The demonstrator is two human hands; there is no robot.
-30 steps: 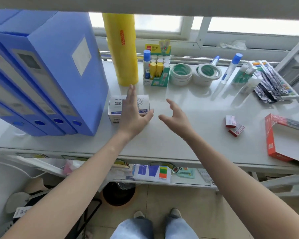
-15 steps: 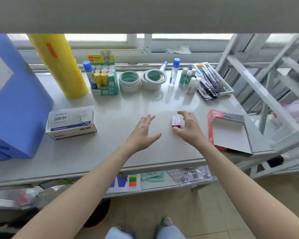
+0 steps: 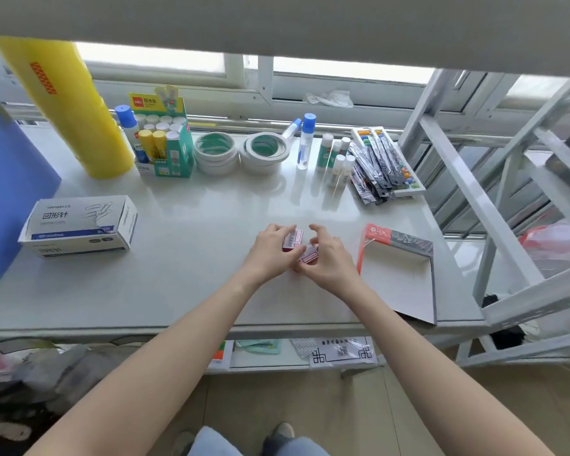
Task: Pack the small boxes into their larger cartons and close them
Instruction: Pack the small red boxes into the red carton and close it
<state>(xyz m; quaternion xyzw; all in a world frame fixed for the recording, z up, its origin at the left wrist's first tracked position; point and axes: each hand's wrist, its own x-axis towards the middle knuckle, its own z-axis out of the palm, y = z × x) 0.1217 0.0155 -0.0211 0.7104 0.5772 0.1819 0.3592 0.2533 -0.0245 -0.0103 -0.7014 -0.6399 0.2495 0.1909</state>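
Observation:
Two small red and white boxes lie at the middle of the white table (image 3: 185, 291). My left hand (image 3: 270, 251) grips the farther small box (image 3: 293, 240). My right hand (image 3: 326, 258) pinches the nearer small box (image 3: 310, 255). The two boxes touch each other between my hands. Just to the right lies an open red carton (image 3: 396, 245) with its white flap folded out toward me. A closed white and blue paper clip carton (image 3: 79, 225) sits at the left of the table.
Along the back stand a yellow roll (image 3: 69, 106), a green display box of glue sticks (image 3: 165, 139), tape rolls (image 3: 244, 153), glue bottles (image 3: 305, 139) and packets of pens (image 3: 382, 166). A blue file box (image 3: 10, 192) stands far left. A white metal frame (image 3: 474, 192) rises at the right.
The view swung right. My left hand came over from the paper clip carton and took the farther small box. My right hand closed on the nearer one.

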